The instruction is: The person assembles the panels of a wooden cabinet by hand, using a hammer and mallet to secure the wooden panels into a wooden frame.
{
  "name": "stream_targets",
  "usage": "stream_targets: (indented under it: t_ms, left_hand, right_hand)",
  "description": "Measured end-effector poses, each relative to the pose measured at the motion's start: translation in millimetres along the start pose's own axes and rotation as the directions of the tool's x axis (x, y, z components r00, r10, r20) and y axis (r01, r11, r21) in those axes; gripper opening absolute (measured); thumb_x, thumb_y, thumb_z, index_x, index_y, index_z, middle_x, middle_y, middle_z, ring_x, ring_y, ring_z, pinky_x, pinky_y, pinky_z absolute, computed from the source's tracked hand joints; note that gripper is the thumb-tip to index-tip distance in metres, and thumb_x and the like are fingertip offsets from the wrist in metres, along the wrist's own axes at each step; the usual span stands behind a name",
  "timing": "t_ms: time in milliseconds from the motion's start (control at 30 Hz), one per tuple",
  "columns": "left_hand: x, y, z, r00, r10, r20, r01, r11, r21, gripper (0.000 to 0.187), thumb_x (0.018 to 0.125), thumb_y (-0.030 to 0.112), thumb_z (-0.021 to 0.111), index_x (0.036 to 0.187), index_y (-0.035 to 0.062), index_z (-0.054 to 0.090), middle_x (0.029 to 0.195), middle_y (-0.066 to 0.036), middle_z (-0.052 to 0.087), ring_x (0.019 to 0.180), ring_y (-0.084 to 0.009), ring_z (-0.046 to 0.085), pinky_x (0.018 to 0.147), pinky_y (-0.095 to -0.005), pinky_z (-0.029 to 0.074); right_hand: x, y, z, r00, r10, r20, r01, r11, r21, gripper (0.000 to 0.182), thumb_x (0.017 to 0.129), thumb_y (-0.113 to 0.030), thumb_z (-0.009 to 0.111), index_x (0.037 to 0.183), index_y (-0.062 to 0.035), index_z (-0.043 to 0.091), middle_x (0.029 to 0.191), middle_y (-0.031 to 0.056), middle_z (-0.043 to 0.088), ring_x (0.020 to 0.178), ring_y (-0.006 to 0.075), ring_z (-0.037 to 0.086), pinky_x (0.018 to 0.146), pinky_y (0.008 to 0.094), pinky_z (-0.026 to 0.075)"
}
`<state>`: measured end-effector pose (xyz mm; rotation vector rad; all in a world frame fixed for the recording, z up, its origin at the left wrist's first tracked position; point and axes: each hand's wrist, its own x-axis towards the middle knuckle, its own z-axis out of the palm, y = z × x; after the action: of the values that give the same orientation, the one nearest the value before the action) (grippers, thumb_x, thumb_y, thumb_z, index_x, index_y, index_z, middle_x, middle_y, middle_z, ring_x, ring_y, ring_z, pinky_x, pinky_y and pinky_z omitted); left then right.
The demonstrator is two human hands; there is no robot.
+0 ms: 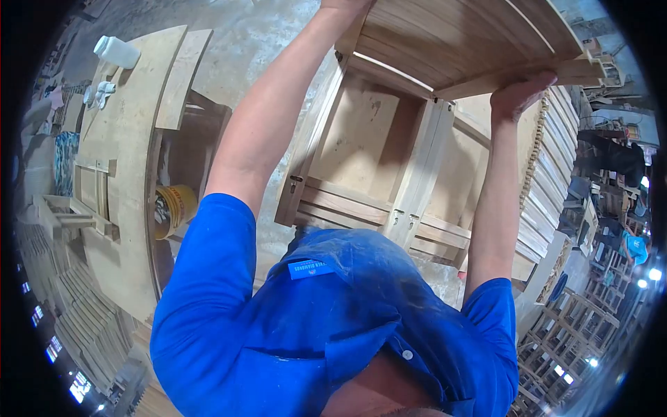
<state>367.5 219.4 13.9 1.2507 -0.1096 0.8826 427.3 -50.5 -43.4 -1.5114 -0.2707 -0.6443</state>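
Observation:
A wooden panel assembly (pixel 445 42), with a slatted gap along its top right and a frame rail along its lower edge, is raised and tilted at the top of the view. My right hand (pixel 521 96) grips its lower right edge, fingers along the rail. My left arm reaches up to the panel's left side; only a bit of my left hand (pixel 344 4) shows at the upper edge, its fingers out of view. Below the panel stands a wooden cabinet frame (pixel 434 153) with plywood-backed compartments and metal fittings on its posts.
To the left is a plywood-topped workbench (pixel 128 139) with a white plastic bottle (pixel 117 52). A yellow bucket (pixel 175 208) sits beside it. Stacked slats (pixel 556 167) stand to the right of the cabinet frame. A person in a blue top (pixel 635 247) is in the far right background.

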Motion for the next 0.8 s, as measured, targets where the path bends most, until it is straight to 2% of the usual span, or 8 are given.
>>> stream_targets:
  t_ms: [267, 333, 367, 600, 667, 700, 767, 800]
  left_hand:
    - [-3.6, -11.6, 4.2, 0.994, 0.066, -0.091, -0.053, 0.990, 0.133, 0.019, 0.082, 0.017, 0.080, 0.086, 0.0031, 0.067, 0.077, 0.004, 0.062, 0.070, -0.0065, 0.053, 0.062, -0.0250, 0.045]
    - [0.8, -17.5, 1.0, 0.985, 0.135, -0.107, -0.111, 0.972, 0.208, 0.019, 0.083, 0.018, 0.079, 0.085, 0.0029, 0.067, 0.077, 0.004, 0.062, 0.070, -0.0064, 0.053, 0.062, -0.0246, 0.045]
    - [1.2, -18.4, 1.0, 0.983, 0.155, -0.103, -0.129, 0.966, 0.223, 0.020, 0.083, 0.018, 0.079, 0.085, 0.0025, 0.067, 0.078, 0.004, 0.062, 0.071, -0.0063, 0.054, 0.062, -0.0243, 0.044]
    - [8.1, -26.3, 2.7, 0.991, 0.114, -0.067, -0.098, 0.974, 0.202, 0.021, 0.084, 0.020, 0.079, 0.085, 0.0024, 0.068, 0.078, 0.004, 0.062, 0.070, -0.0052, 0.053, 0.061, -0.0230, 0.043]
    - [10.5, -31.5, 3.1, 0.989, 0.141, -0.052, -0.133, 0.982, 0.137, 0.020, 0.085, 0.020, 0.079, 0.085, 0.0033, 0.067, 0.077, 0.005, 0.061, 0.069, -0.0050, 0.052, 0.060, -0.0230, 0.042]
    - [11.6, -30.3, 2.5, 0.989, 0.140, -0.048, -0.132, 0.982, 0.134, 0.020, 0.085, 0.020, 0.079, 0.085, 0.0033, 0.067, 0.077, 0.005, 0.061, 0.069, -0.0050, 0.052, 0.060, -0.0230, 0.042]
    - [14.1, -30.8, 1.7, 0.989, 0.139, -0.053, -0.116, 0.941, 0.317, 0.019, 0.085, 0.020, 0.079, 0.085, 0.0044, 0.067, 0.076, 0.006, 0.060, 0.068, -0.0050, 0.051, 0.060, -0.0237, 0.041]
    - [13.7, -31.8, 3.5, 0.990, 0.133, -0.053, -0.111, 0.945, 0.309, 0.019, 0.085, 0.020, 0.079, 0.085, 0.0044, 0.067, 0.076, 0.006, 0.060, 0.068, -0.0050, 0.051, 0.060, -0.0237, 0.041]
  right_hand:
    - [15.8, 35.0, -2.9, 0.996, -0.085, 0.000, 0.084, 0.994, -0.068, 0.064, 0.102, -0.056, 0.036, 0.140, -0.0054, 0.042, 0.126, 0.0143, 0.055, 0.120, 0.0250, 0.049, 0.106, 0.0392, 0.038]
    - [15.6, 37.6, 4.0, 0.994, -0.071, -0.080, 0.086, 0.976, 0.201, 0.061, 0.102, -0.047, 0.047, 0.138, 0.0017, 0.050, 0.131, 0.0104, 0.060, 0.119, 0.0191, 0.054, 0.101, 0.0322, 0.041]
    - [13.2, 30.8, 3.1, 0.997, -0.074, -0.021, 0.075, 0.996, 0.039, 0.081, 0.099, -0.068, 0.034, 0.134, 0.0017, 0.054, 0.124, 0.0082, 0.061, 0.115, 0.0166, 0.054, 0.100, 0.0320, 0.041]
    - [17.3, 32.3, -19.0, 0.987, 0.142, 0.070, -0.142, 0.990, -0.001, 0.084, 0.095, -0.072, 0.036, 0.127, 0.0023, 0.058, 0.119, 0.0089, 0.062, 0.110, 0.0175, 0.055, 0.096, 0.0330, 0.043]
    - [19.5, 32.9, -27.6, 0.966, 0.214, 0.145, -0.203, 0.976, -0.082, 0.080, 0.093, -0.070, 0.048, 0.123, 0.0030, 0.060, 0.113, 0.0107, 0.064, 0.106, 0.0176, 0.055, 0.093, 0.0329, 0.044]
    - [17.8, 35.8, -44.9, 0.920, 0.049, 0.389, 0.106, 0.924, -0.366, 0.055, 0.102, -0.051, 0.043, 0.131, -0.0048, 0.049, 0.117, 0.0154, 0.060, 0.113, 0.0254, 0.054, 0.101, 0.0378, 0.040]
    - [-3.6, 19.0, -82.3, 0.913, 0.274, 0.303, -0.063, 0.827, -0.558, 0.044, 0.104, -0.041, 0.044, 0.107, -0.0007, 0.061, 0.100, 0.0130, 0.063, 0.100, 0.0235, 0.057, 0.091, 0.0370, 0.043]
    - [-24.0, 14.8, -117.3, 0.941, 0.288, 0.179, -0.107, 0.753, -0.649, 0.036, 0.101, -0.035, 0.052, 0.110, -0.0025, 0.064, 0.105, 0.0143, 0.063, 0.103, 0.0253, 0.057, 0.092, 0.0371, 0.042]
